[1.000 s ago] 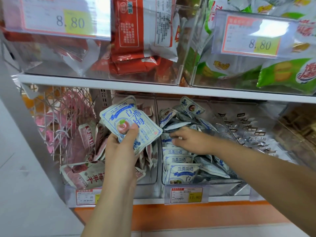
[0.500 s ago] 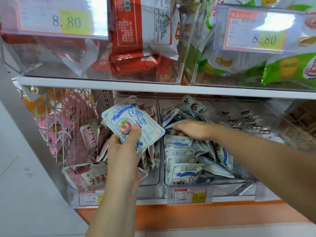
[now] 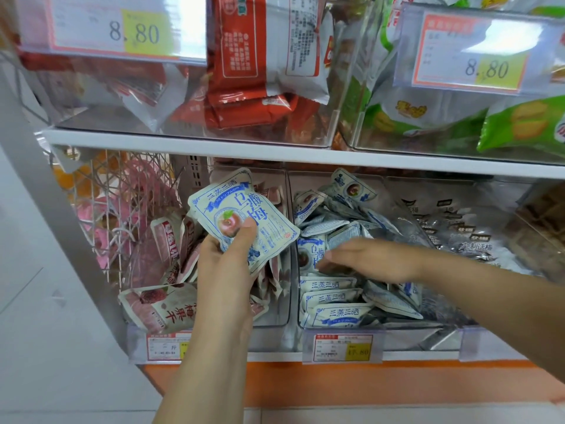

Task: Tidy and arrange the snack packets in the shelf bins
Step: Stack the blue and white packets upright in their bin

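Observation:
My left hand (image 3: 227,264) grips a small stack of white-and-blue snack packets (image 3: 241,215), thumb pressed on the front one, held up in front of the clear bin (image 3: 275,319) of pink packets (image 3: 159,310). My right hand (image 3: 373,260) reaches into the neighbouring clear bin (image 3: 397,325), fingers stretched out flat over the loose white-and-blue packets (image 3: 333,298). Several of those stand in a row at the bin's front; others lie jumbled behind.
A bin of dark-lettered silver packets (image 3: 470,237) sits to the right. A wire basket (image 3: 122,209) with pink items is at the left. The upper shelf (image 3: 275,151) holds bins of red packets (image 3: 244,75) and green packets (image 3: 513,123). Price tags (image 3: 342,347) line the shelf front.
My right hand has come forward and down from the back of the bin, now flat over the middle packets. My left hand still holds its stack in about the same place.

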`<state>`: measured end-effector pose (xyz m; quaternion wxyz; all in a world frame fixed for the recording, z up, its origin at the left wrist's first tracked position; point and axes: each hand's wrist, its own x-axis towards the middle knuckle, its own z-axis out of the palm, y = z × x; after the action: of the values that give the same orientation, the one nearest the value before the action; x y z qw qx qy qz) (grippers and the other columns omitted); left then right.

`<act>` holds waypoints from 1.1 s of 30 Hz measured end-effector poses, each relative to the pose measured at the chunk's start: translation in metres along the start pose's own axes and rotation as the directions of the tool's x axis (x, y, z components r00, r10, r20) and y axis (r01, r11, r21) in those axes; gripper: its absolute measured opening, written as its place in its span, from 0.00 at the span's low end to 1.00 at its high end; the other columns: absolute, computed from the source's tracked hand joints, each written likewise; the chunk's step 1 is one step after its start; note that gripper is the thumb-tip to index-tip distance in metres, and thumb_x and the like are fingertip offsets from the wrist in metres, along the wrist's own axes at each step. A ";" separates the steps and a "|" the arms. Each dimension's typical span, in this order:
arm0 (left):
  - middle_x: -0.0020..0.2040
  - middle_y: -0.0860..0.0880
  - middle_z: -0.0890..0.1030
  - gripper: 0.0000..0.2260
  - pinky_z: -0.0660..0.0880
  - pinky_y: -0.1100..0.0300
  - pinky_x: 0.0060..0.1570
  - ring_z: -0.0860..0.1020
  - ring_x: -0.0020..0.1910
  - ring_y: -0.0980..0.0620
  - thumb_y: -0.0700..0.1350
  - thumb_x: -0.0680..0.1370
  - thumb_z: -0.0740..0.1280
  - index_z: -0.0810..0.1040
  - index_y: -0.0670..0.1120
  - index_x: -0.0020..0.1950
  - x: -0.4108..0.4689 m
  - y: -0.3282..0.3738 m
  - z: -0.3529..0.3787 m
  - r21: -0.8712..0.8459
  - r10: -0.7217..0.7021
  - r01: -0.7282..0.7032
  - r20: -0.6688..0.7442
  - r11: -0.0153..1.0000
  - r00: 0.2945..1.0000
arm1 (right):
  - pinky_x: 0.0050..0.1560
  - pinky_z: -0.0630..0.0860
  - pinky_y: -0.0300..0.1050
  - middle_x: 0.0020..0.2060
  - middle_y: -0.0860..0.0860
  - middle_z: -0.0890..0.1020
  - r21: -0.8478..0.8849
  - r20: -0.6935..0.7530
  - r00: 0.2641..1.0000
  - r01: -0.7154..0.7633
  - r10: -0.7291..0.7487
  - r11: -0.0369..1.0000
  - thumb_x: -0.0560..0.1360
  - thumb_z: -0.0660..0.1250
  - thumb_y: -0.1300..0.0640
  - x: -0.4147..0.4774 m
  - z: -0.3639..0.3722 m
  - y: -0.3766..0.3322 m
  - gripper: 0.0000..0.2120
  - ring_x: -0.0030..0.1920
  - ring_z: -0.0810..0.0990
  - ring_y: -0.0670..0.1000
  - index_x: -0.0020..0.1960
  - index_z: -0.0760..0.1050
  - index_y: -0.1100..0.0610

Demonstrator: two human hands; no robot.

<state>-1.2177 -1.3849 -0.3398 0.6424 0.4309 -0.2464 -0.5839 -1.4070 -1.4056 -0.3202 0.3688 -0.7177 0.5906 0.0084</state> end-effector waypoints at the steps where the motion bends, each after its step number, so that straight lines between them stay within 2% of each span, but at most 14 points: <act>1: 0.44 0.54 0.85 0.10 0.75 0.61 0.45 0.83 0.42 0.60 0.43 0.77 0.67 0.76 0.46 0.58 0.000 0.000 0.000 0.000 0.001 -0.001 0.003 1.000 1.000 | 0.58 0.72 0.41 0.52 0.42 0.80 0.025 -0.151 0.987 0.063 -0.058 0.998 0.81 0.57 0.51 0.006 -0.004 0.001 0.11 0.52 0.78 0.42 0.56 0.78 0.50; 3: 0.45 0.54 0.85 0.10 0.75 0.60 0.46 0.83 0.43 0.59 0.44 0.77 0.67 0.76 0.46 0.58 0.001 -0.001 -0.001 0.010 -0.002 0.002 0.006 1.000 1.000 | 0.44 0.73 0.42 0.42 0.42 0.79 -0.165 -0.437 0.887 0.086 -0.151 0.983 0.76 0.66 0.53 0.018 -0.009 0.005 0.01 0.41 0.78 0.44 0.46 0.76 0.48; 4: 0.44 0.54 0.85 0.10 0.75 0.59 0.47 0.83 0.43 0.59 0.44 0.77 0.68 0.76 0.47 0.58 0.001 -0.001 -0.001 0.018 -0.004 0.004 0.008 1.000 1.000 | 0.42 0.71 0.41 0.43 0.43 0.77 -0.327 -0.526 0.828 0.013 -0.194 0.945 0.74 0.68 0.50 0.023 -0.010 0.005 0.04 0.42 0.76 0.45 0.48 0.75 0.48; 6: 0.44 0.55 0.85 0.10 0.75 0.58 0.49 0.83 0.43 0.60 0.45 0.76 0.68 0.76 0.48 0.57 0.001 -0.002 -0.001 0.034 -0.011 0.010 0.013 0.999 1.000 | 0.44 0.71 0.42 0.51 0.44 0.75 -0.564 -0.559 0.793 -0.150 -0.242 0.812 0.72 0.69 0.46 0.034 -0.010 0.010 0.14 0.52 0.74 0.48 0.56 0.73 0.47; 8: 0.44 0.55 0.85 0.09 0.75 0.58 0.47 0.83 0.42 0.60 0.45 0.76 0.68 0.76 0.48 0.56 0.001 -0.002 0.000 0.035 -0.014 0.013 0.014 0.999 1.000 | 0.49 0.73 0.44 0.55 0.46 0.76 -0.647 -0.544 0.799 -0.203 -0.258 0.735 0.73 0.68 0.48 0.045 -0.010 0.015 0.13 0.57 0.74 0.51 0.58 0.74 0.47; 11: 0.43 0.55 0.85 0.07 0.75 0.59 0.46 0.83 0.41 0.60 0.44 0.77 0.68 0.76 0.48 0.55 0.000 -0.002 0.000 0.026 -0.013 0.013 0.009 1.000 1.000 | 0.42 0.73 0.43 0.47 0.47 0.81 -0.613 -0.627 0.699 -0.172 -0.342 0.772 0.75 0.65 0.56 0.043 -0.007 0.018 0.05 0.48 0.78 0.51 0.49 0.78 0.50; 13: 0.45 0.54 0.85 0.08 0.75 0.58 0.48 0.83 0.42 0.59 0.44 0.77 0.68 0.76 0.48 0.56 0.001 -0.001 -0.002 0.022 -0.011 0.011 0.009 1.000 1.000 | 0.38 0.72 0.41 0.41 0.47 0.82 -0.549 -0.717 0.575 -0.119 -0.394 0.827 0.74 0.69 0.57 0.030 -0.004 0.023 0.02 0.42 0.79 0.51 0.44 0.80 0.52; 16: 0.45 0.54 0.85 0.10 0.75 0.57 0.48 0.83 0.43 0.59 0.45 0.76 0.68 0.76 0.48 0.58 0.000 -0.001 -0.004 0.027 -0.014 0.013 0.020 1.000 1.000 | 0.41 0.73 0.45 0.37 0.50 0.83 -0.522 -0.804 0.342 -0.015 -0.486 0.853 0.71 0.72 0.59 0.004 -0.002 0.042 0.02 0.38 0.80 0.55 0.41 0.80 0.56; 18: 0.42 0.55 0.85 0.08 0.75 0.57 0.46 0.83 0.41 0.60 0.45 0.76 0.68 0.76 0.49 0.55 -0.003 -0.002 -0.003 0.034 -0.020 0.019 0.019 0.999 1.000 | 0.40 0.68 0.45 0.35 0.54 0.82 -0.531 -0.836 0.183 -0.038 -0.516 0.847 0.71 0.69 0.60 -0.005 -0.009 0.055 0.04 0.34 0.79 0.56 0.39 0.79 0.59; 20: 0.39 0.56 0.85 0.04 0.75 0.57 0.45 0.83 0.38 0.61 0.45 0.76 0.68 0.76 0.49 0.51 -0.005 -0.003 -0.003 0.049 -0.019 0.019 0.016 0.999 1.000 | 0.36 0.69 0.46 0.30 0.56 0.80 -0.507 -0.861 0.105 -0.117 -0.497 0.854 0.72 0.67 0.59 -0.006 -0.020 0.065 0.07 0.31 0.78 0.57 0.37 0.79 0.62; 23: 0.39 0.55 0.85 0.03 0.74 0.57 0.45 0.83 0.38 0.61 0.44 0.77 0.68 0.76 0.49 0.49 -0.008 -0.004 -0.003 0.053 -0.013 0.012 0.018 0.999 1.000 | 0.31 0.73 0.44 0.29 0.57 0.80 -0.518 -0.855 0.148 -0.204 -0.497 0.830 0.72 0.64 0.57 -0.001 -0.027 0.070 0.10 0.30 0.78 0.58 0.37 0.79 0.61; 29: 0.44 0.54 0.85 0.08 0.76 0.53 0.54 0.83 0.43 0.58 0.46 0.76 0.68 0.77 0.47 0.54 -0.006 -0.006 -0.001 0.084 -0.006 0.004 0.032 0.996 0.999 | 0.33 0.77 0.47 0.33 0.57 0.82 -0.481 -0.874 0.153 -0.132 -0.461 0.867 0.69 0.66 0.64 0.002 -0.026 0.059 0.04 0.31 0.79 0.57 0.41 0.80 0.62; 31: 0.48 0.52 0.85 0.10 0.75 0.51 0.58 0.83 0.47 0.56 0.46 0.76 0.69 0.77 0.47 0.56 -0.006 -0.006 0.000 0.094 -0.004 0.002 0.032 0.996 0.999 | 0.35 0.77 0.47 0.37 0.57 0.81 -0.488 -0.861 0.261 -0.179 -0.437 0.854 0.71 0.66 0.65 0.005 -0.028 0.059 0.03 0.34 0.79 0.58 0.43 0.79 0.62; 33: 0.48 0.53 0.85 0.10 0.75 0.51 0.58 0.83 0.48 0.56 0.46 0.76 0.69 0.77 0.48 0.57 -0.006 -0.007 0.002 0.092 -0.014 0.010 0.038 0.996 0.999 | 0.38 0.77 0.50 0.43 0.58 0.80 -0.407 -0.858 0.439 -0.268 -0.265 0.873 0.74 0.64 0.62 0.012 -0.031 0.058 0.06 0.40 0.79 0.60 0.51 0.76 0.62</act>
<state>-1.2238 -1.3793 -0.3436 0.6136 0.4500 -0.2827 -0.5840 -1.4664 -1.4340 -0.3334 -0.1947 -0.6783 0.6721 -0.2241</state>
